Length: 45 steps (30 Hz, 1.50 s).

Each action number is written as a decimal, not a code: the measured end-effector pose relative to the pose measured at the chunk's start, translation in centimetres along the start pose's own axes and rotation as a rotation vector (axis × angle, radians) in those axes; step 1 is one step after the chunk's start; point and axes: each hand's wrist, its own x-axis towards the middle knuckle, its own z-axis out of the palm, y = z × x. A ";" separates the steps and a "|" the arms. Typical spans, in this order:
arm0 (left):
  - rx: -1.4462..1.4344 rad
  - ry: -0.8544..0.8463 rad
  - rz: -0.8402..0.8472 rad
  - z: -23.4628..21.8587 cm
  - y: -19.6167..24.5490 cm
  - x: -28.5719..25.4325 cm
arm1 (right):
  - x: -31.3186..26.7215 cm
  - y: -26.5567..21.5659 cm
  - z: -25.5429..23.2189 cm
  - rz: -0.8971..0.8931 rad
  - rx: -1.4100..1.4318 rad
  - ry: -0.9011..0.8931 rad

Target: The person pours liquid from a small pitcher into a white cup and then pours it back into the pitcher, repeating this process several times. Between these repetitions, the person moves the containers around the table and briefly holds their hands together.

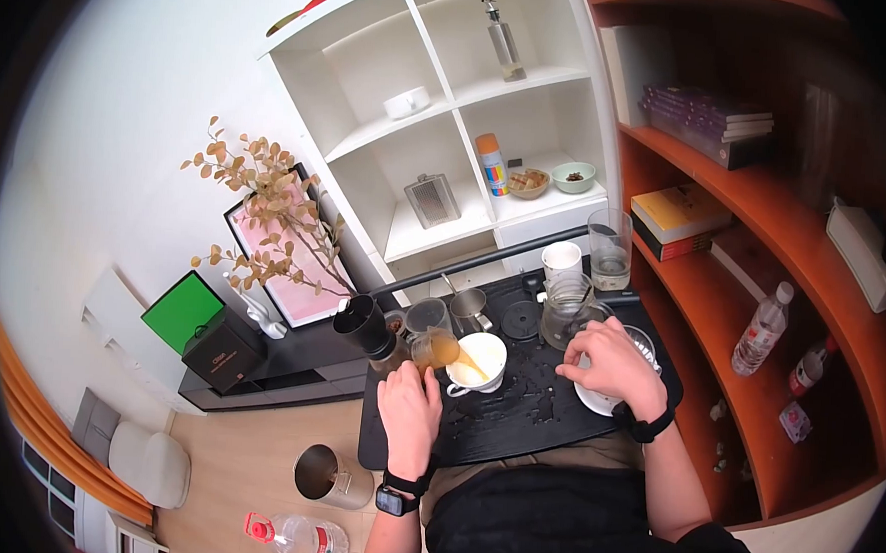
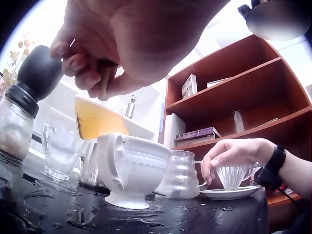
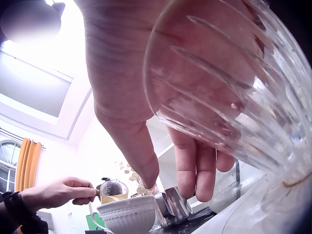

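Pinched in my left hand is the handle of a small glass pitcher. It tilts over a white cup, and amber liquid reaches from its lip into the cup in the head view. My right hand hangs with relaxed, bent fingers, holding nothing, between a glass server and a ribbed glass on a white saucer. Whether it touches the ribbed glass is unclear.
A wet black tray carries a metal cup, a glass mug, a black-topped grinder, a white cup and a tall glass. Shelves stand behind and right; a bin and bottle are on the floor.
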 end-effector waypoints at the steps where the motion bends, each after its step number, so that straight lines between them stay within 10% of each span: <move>1: 0.005 0.005 0.003 0.0 0.0 0.0 | 0.0 0.0 0.0 -0.003 0.002 0.002; 45: -0.158 0.039 0.101 0.1 0.3 -1.3 | 0.0 0.0 0.0 -0.039 -0.012 0.034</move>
